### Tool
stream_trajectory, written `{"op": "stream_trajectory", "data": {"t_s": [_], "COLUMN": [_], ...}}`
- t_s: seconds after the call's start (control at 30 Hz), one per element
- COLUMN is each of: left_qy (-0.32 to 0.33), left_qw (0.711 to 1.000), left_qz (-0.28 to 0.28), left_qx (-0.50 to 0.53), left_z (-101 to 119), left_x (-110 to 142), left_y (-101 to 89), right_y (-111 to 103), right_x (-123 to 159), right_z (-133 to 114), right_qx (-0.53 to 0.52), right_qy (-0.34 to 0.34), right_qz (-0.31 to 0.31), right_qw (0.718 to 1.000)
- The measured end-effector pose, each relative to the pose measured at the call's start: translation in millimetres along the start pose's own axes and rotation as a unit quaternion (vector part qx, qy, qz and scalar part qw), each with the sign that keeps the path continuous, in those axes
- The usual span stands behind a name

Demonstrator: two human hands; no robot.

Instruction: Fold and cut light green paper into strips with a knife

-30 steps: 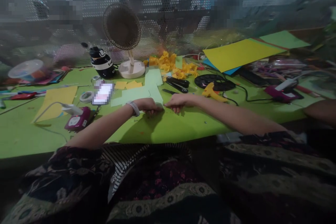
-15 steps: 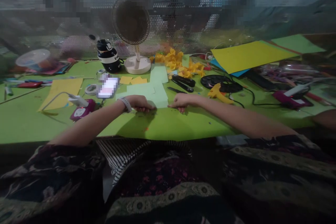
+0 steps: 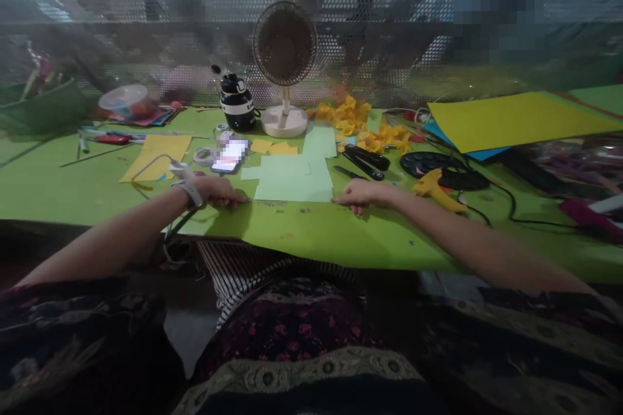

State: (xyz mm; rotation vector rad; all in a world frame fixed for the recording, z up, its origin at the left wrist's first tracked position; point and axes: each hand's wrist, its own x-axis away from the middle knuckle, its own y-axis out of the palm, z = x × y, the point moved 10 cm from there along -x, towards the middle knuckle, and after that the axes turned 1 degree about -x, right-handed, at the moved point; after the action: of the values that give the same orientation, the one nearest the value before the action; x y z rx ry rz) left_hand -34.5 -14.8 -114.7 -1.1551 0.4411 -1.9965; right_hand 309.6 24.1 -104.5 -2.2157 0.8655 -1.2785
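A light green sheet of paper (image 3: 296, 181) lies flat near the table's front edge, with other pale green pieces around it. My left hand (image 3: 221, 192) is just beside its near left corner, fingers curled in and the index finger reaching toward the corner. Whether anything is between those fingers is hidden. At the near right corner, my right hand (image 3: 361, 194) has its fingers closed, with the fingertip on the paper. A black stapler (image 3: 365, 161) and a dark slim tool (image 3: 349, 172) rest just behind my right hand.
Behind the paper are a phone (image 3: 230, 156), a tape roll (image 3: 204, 156), a bottle (image 3: 237, 104), a small fan (image 3: 285, 120) and crumpled yellow paper flowers (image 3: 353, 115). To the right, a yellow glue gun (image 3: 438, 190) with a cord lies by a black palette (image 3: 423, 165).
My left hand has slid left along the paper's near edge, away from my right hand, uncovering the sheet. The right hand stays at the right corner. The view has turned left.
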Motion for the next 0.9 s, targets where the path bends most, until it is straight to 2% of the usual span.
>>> {"op": "stream_trajectory", "data": {"t_s": [0.07, 0.13, 0.23, 0.27, 0.3, 0.4, 0.47, 0.57, 0.73, 0.9], "left_qy": [0.004, 0.015, 0.060, 0.076, 0.095, 0.142, 0.155, 0.163, 0.148, 0.183], "left_qw": [1.000, 0.998, 0.973, 0.961, 0.954, 0.947, 0.945, 0.950, 0.968, 0.971], "left_qz": [0.012, 0.061, 0.216, 0.263, 0.282, 0.281, 0.264, 0.226, 0.159, 0.146], "left_qx": [0.014, 0.031, 0.047, 0.041, 0.025, -0.064, -0.117, -0.144, -0.125, -0.051], "left_z": [-4, -1, 22, 34, 48, 93, 113, 126, 121, 122], "left_x": [1, -1, -2, -1, -2, -12, -20, -33, -49, -51], "left_y": [-1.2, -6.6, -25.6, -29.8, -29.1, -18.3, -12.4, -7.4, -1.7, -1.3], "right_y": [1, 3, -1, -8, -19, -55, -67, -67, -61, -63], "right_x": [-2, 0, 9, 14, 21, 48, 60, 59, 44, 41], "right_z": [1, 1, -3, -4, -4, 2, 11, 29, 52, 59], "right_qx": [-0.012, -0.027, -0.048, -0.042, -0.022, 0.104, 0.190, 0.253, 0.228, 0.189], "right_qy": [-0.002, -0.008, -0.036, -0.050, -0.062, -0.065, -0.049, -0.030, -0.019, -0.033], "right_qz": [0.007, 0.012, 0.043, 0.074, 0.122, 0.288, 0.346, 0.351, 0.327, 0.314], "right_qw": [1.000, 1.000, 0.997, 0.995, 0.990, 0.950, 0.917, 0.901, 0.917, 0.930]}}
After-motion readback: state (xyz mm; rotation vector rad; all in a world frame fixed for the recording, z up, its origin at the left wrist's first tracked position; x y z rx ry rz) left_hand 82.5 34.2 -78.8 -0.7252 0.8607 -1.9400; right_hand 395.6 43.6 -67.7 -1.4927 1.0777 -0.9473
